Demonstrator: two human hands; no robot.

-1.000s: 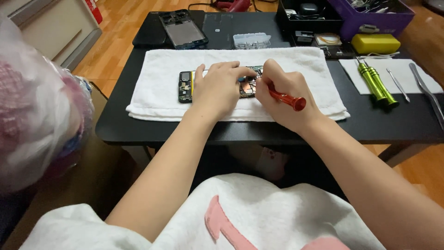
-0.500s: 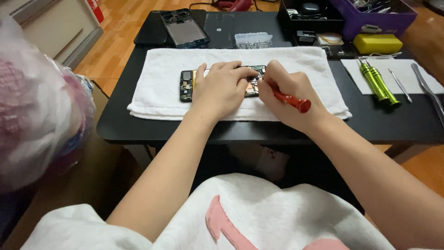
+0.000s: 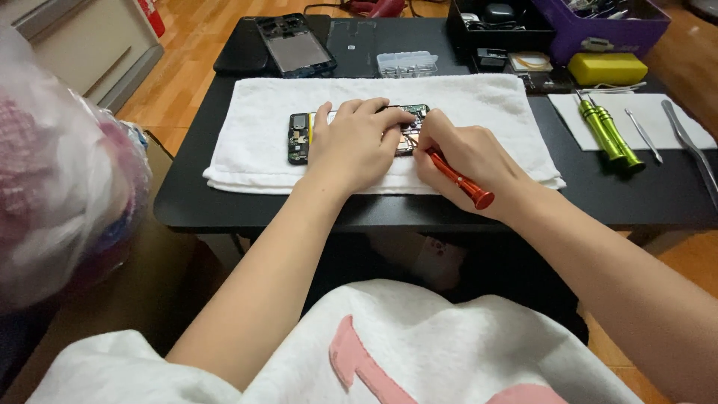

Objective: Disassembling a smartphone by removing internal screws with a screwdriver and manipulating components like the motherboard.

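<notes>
Two bare forearms reach away from a white top with a pink mark, over the near edge of a black table (image 3: 224, 213). On the left stands a bulging clear plastic bag (image 3: 60, 194) with pinkish stuff inside. Just past the table edge lies a white towel (image 3: 254, 142), and both hands meet at its middle over an opened phone (image 3: 300, 138), which lies flat on the towel with its insides showing. The left hand (image 3: 355, 146) rests palm down on the phone, fingers close together and curled over its upper edge, thumb alongside; only the phone's left end and a bit of circuitry between the hands show. The right hand (image 3: 467, 153) pinches a red screwdriver (image 3: 458, 178) between thumb and fingers, its red handle pointing back toward the wrist and its tip down on the phone's right part, just beside the left fingertips. To the right, on a white sheet (image 3: 673, 135), lie two green screwdrivers (image 3: 607, 136) side by side, a thin metal pick (image 3: 643, 135) and, near the edge, long metal tweezers (image 3: 692, 150). Beyond the towel sit a small clear parts box (image 3: 407, 64), a second phone body (image 3: 295, 46) on a dark mat, a yellow block (image 3: 607, 68), a black tray (image 3: 497, 22) and a purple box (image 3: 609, 22).
</notes>
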